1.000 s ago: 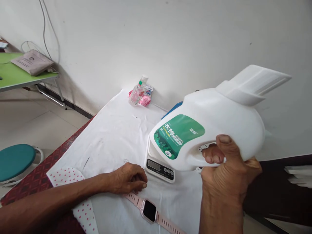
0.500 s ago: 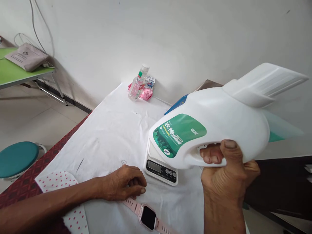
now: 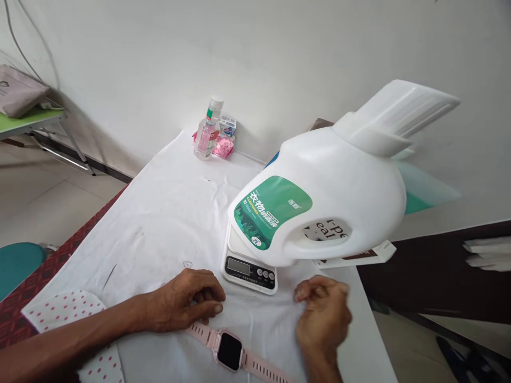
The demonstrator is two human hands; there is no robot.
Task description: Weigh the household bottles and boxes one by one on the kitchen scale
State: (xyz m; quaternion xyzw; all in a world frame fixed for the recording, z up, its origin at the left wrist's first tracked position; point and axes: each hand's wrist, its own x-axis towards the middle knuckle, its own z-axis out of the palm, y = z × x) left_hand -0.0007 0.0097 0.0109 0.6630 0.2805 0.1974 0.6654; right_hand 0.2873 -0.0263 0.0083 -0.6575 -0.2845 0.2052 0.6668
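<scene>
Detergent jug (image 3: 319,197), big and white with a green label, sits tipped over on the small kitchen scale (image 3: 249,266), its capped neck pointing up and to the right toward the wall, its handle opening facing you. Your right hand (image 3: 322,316) is just below and in front of it, clear of the plastic, touching nothing but the white cloth (image 3: 167,213); the fingers are curled in loosely toward the palm, slightly blurred, gripping no object. Your left hand (image 3: 186,299) lies on the cloth just left of the scale's display, knuckles up, fingers bent and drawn together, fingertips down on the fabric beside the strap of the pink smartwatch (image 3: 229,351); I cannot tell whether it actually pinches the strap. The watch lies flat, dark face up, between your two hands and nearer to you than the scale. Behind the jug a flat printed box (image 3: 359,258) pokes out to the right. At the far end of the table, against the wall, a clear bottle (image 3: 207,130) stands upright next to a pink packet (image 3: 221,146). A polka-dot cloth (image 3: 59,314) lies under your left forearm.
</scene>
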